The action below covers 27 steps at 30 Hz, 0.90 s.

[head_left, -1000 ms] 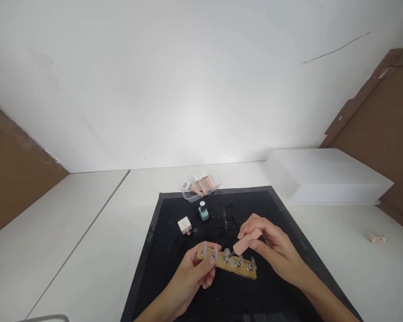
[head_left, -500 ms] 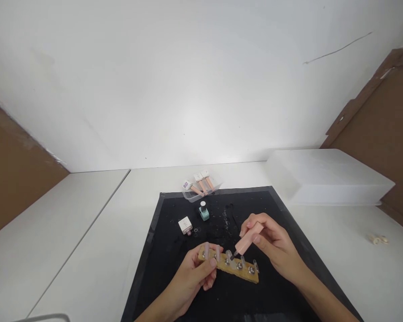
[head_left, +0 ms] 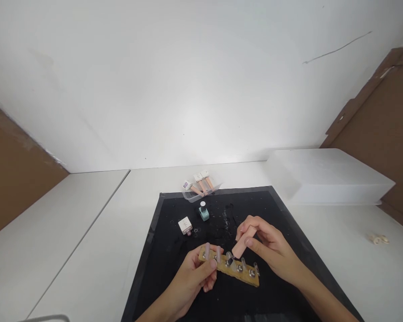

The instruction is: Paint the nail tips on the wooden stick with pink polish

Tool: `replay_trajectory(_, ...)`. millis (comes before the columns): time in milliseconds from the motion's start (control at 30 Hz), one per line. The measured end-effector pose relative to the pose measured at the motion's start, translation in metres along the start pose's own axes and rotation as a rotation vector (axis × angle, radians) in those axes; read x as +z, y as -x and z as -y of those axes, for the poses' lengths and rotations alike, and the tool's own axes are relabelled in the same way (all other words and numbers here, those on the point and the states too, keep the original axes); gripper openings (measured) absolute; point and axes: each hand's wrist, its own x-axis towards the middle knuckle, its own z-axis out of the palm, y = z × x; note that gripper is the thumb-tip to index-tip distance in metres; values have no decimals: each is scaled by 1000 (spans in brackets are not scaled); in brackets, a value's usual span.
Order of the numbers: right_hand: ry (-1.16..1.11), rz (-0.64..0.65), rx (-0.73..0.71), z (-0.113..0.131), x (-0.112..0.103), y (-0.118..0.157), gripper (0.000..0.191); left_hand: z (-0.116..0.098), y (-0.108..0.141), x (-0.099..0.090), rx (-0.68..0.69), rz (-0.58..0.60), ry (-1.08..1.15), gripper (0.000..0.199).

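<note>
My left hand (head_left: 198, 273) grips the left end of a yellowish strip (head_left: 245, 278) that bears several round metal studs with nail tips on them. The two tips at the left are mauve, while the others look clear. Between the fingers of my right hand (head_left: 272, 246) is a pink brush cap (head_left: 244, 242), slanting down to the left. Its dark brush (head_left: 230, 260) is at the middle nail tip; whether it touches cannot be made out. Beyond the hands lie a white square bottle (head_left: 185, 224) with a mauve neck and a teal bottle (head_left: 204, 213) with a white-topped dark cap.
A clear tray (head_left: 190, 196) with several white bottles with pink caps is at the back edge of the black mat (head_left: 251, 203). At the right are a translucent white box (head_left: 339, 179) and small cream-coloured pieces (head_left: 378, 239).
My right hand has moved slightly left and down with the brush cap, bringing the brush lower over the middle nail tip. The strip's right end has dipped a little.
</note>
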Motion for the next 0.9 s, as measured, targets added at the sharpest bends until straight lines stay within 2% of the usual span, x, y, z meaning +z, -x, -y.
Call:
replay_trajectory(300, -51, 2, -2, -3, 1, 3, 10, 0, -1, -1, 3, -6, -8, 42)
replay_trajectory(500, -299, -276, -36, -8, -2, -1, 14, 0, -1, -4, 1, 1, -17, 43)
replay_trajectory(633, -294, -326, -92, -3, -4, 1, 14, 1, -2, -5, -1, -20, -50, 45)
replay_trajectory(733, -24, -248, -169, 5, -7, 7, 15, 1, -1, -4, 24, -21, -122, 44)
replay_trajectory(800, 227, 1, -112, 10, -9, 10, 23, 1, -1, -5, 38, -21, -166, 44)
replay_trajectory(900, 418, 213, -67, 16, -9, 12, 26, 2, -2, -5, 52, -28, -212, 46)
